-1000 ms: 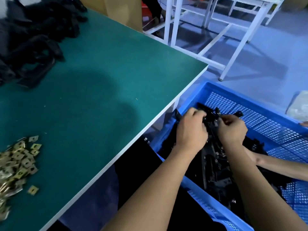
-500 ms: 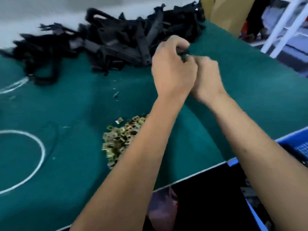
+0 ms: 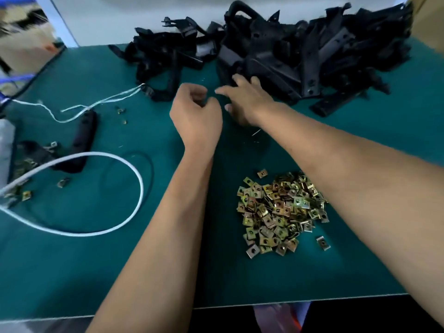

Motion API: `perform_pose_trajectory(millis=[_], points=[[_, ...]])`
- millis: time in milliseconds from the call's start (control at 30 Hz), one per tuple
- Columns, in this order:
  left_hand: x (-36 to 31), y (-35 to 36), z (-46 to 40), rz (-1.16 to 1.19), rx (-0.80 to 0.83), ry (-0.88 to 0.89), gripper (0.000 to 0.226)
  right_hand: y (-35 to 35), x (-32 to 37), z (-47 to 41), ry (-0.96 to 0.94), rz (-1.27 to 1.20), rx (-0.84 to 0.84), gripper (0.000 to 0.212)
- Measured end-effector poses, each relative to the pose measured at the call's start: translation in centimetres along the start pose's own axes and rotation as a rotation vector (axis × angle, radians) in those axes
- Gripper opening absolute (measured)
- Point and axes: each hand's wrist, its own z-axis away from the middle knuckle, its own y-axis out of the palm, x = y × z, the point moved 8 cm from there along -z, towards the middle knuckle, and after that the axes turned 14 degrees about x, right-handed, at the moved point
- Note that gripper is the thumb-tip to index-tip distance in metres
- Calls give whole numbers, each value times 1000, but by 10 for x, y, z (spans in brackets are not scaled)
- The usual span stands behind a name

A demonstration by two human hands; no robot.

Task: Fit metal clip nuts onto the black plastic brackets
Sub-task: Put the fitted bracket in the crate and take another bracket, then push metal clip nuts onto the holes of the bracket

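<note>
A big heap of black plastic brackets (image 3: pixel 288 44) lies along the far side of the green table (image 3: pixel 96 236). A pile of brass-coloured metal clip nuts (image 3: pixel 278 210) sits near the front edge, between my forearms. My right hand (image 3: pixel 245 99) reaches to the near edge of the bracket heap with its fingers spread and touching a bracket. My left hand (image 3: pixel 195 116) hovers beside it over the table, fingers loosely curled with nothing visible in them.
A white cord (image 3: pixel 134 179) loops across the table's left half. A lone black bracket (image 3: pixel 81 138) and a few stray clip nuts (image 3: pixel 63 182) lie at the left. White string (image 3: pixel 101 102) runs toward the heap. A cardboard box (image 3: pixel 24 44) stands far left.
My view swung from the blue crate at the right back over the table. Both hands came up from the crate, were pressed together in mid-air, then parted; the right now reaches the bracket heap.
</note>
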Motion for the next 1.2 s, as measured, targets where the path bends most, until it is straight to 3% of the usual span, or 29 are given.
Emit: perform_pose_trajectory(millis=[167,267,333,533,667,800,900,1000,1133,1200], points=[[32,19,-6,401,142,-265,11,-20,-6,21,-15,-88,-356,15],[35,34,-10,686,274,-371,28,-32,-8,55,-126,-191,-573,18],[34,37,-13,792,313,-387,46,-33,-1,77,-266,-209,-594,16],[39,25,-16,539,226,-380,46,-21,-17,111,-415,-339,-361,16],[37,23,-13,478,207,-365,28,-7,-31,119,-408,-482,-256,12],[27,27,-9,245,219,-303,66,-7,-32,130,-453,-495,-290,14],[16,34,-5,-23,181,-203,79,11,-15,128,-495,-406,-5,21],[22,31,-4,78,93,-250,61,33,-12,126,-450,-337,232,20],[39,19,-7,371,-18,-313,44,35,-20,123,-418,-329,249,14],[40,10,-8,402,-97,-284,39,32,-23,122,-403,-361,191,13]])
